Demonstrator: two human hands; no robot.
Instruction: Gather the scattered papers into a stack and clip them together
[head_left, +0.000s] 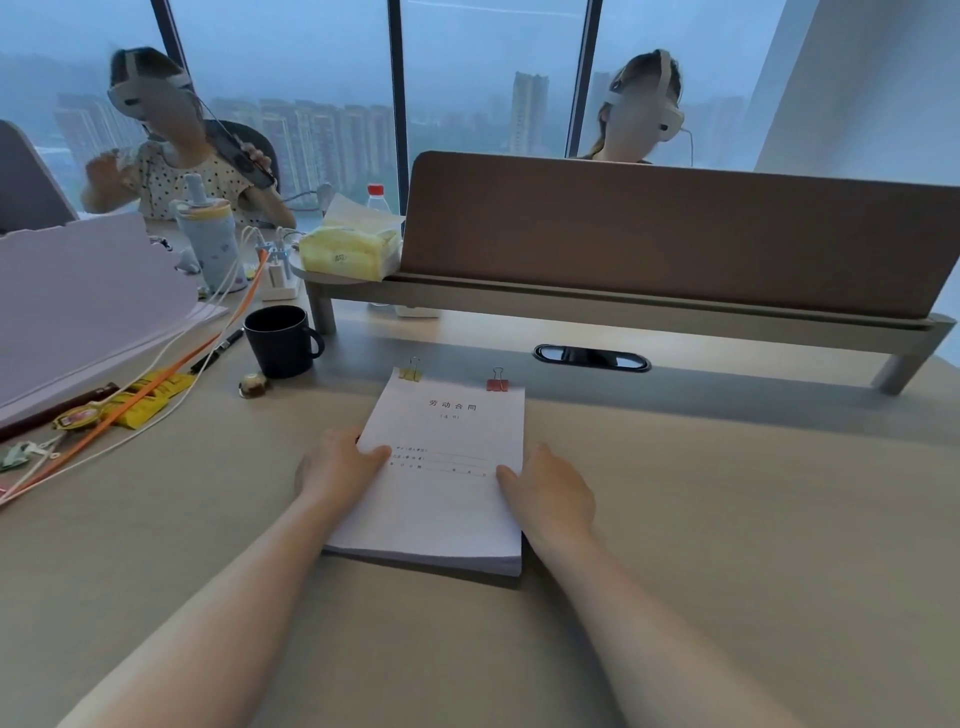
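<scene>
A thick stack of white papers (441, 499) with printed text on the top sheet lies on the beige desk (727, 493) in front of me. A yellow binder clip (411, 372) sits on its far left corner and a red binder clip (497, 382) on its far right corner. My left hand (340, 462) holds the stack's left edge, fingers lying on the top sheet. My right hand (548, 493) holds the right edge, fingertips on the sheet.
A black mug (280, 340) stands far left of the stack, beside a small wrapped sweet (253, 385). Cables, a pen, yellow packets and a pile of paper (78, 322) crowd the left. A brown divider (675, 239) on a shelf runs behind. Two people sit beyond.
</scene>
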